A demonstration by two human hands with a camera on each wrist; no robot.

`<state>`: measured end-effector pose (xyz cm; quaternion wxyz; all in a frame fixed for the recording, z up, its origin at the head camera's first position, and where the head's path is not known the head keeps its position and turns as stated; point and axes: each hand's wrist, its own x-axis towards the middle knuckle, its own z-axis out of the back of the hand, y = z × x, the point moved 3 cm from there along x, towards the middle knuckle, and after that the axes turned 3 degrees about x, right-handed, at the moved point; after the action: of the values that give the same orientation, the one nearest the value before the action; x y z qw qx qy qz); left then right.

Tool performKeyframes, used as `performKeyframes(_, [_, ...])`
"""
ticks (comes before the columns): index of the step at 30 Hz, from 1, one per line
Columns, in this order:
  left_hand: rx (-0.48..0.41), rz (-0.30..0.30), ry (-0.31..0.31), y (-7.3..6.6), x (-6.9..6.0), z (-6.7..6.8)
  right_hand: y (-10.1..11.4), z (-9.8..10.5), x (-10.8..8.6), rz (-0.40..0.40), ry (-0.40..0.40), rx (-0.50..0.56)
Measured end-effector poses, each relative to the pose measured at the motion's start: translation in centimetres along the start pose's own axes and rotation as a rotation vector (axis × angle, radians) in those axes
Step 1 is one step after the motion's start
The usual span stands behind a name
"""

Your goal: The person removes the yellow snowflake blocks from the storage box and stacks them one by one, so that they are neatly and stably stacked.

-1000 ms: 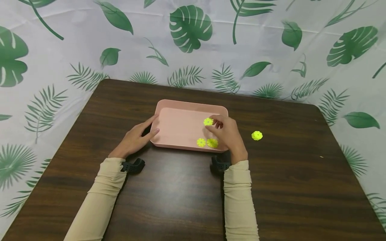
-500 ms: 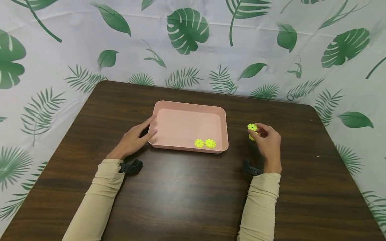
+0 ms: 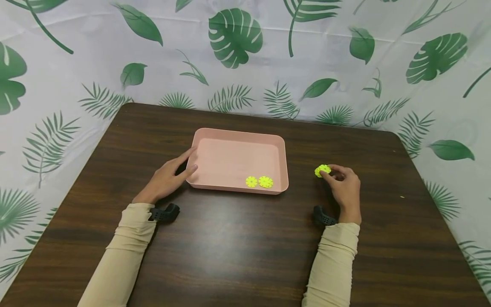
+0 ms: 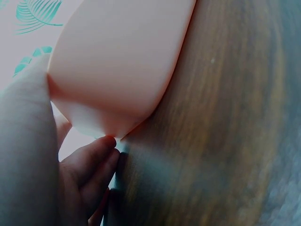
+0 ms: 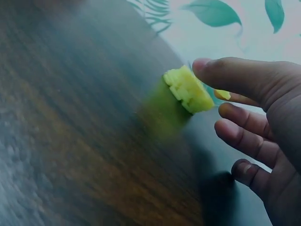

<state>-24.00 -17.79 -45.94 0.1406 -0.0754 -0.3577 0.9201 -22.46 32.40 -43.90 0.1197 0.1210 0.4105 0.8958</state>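
A shallow pink tray [image 3: 230, 160] lies on the brown table, with two groups of yellow notched discs [image 3: 265, 182] near its front right corner. My left hand [image 3: 163, 181] holds the tray's left end, thumb and index finger over the rim; in the left wrist view its other fingers [image 4: 96, 160] meet the outer wall. To the right of the tray, my right hand [image 3: 343, 187] pinches a yellow notched disc [image 5: 223, 94] at a small stack of like discs [image 5: 188, 89]. The thumb partly covers this stack in the head view, and the index fingertip is mostly hidden.
The dark wood-grain table [image 3: 222, 256] reaches back to a white cloth [image 3: 264, 34] printed with green leaves. Black wrist mounts [image 3: 165, 212] sit below both hands. A tiny pale speck [image 3: 402, 197] shows on the table at right.
My right hand has moved rightward from above the tray with a yellow disc, then lowered it onto the stack on the table. The left hand has stayed at the tray's left end.
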Motion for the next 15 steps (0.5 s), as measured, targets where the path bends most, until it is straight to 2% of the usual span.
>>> performKeyframes(15, [-0.003, -0.011, -0.004, -0.17, -0.01, 0.14, -0.06, -0.25, 0.12, -0.015, 0.036, -0.019])
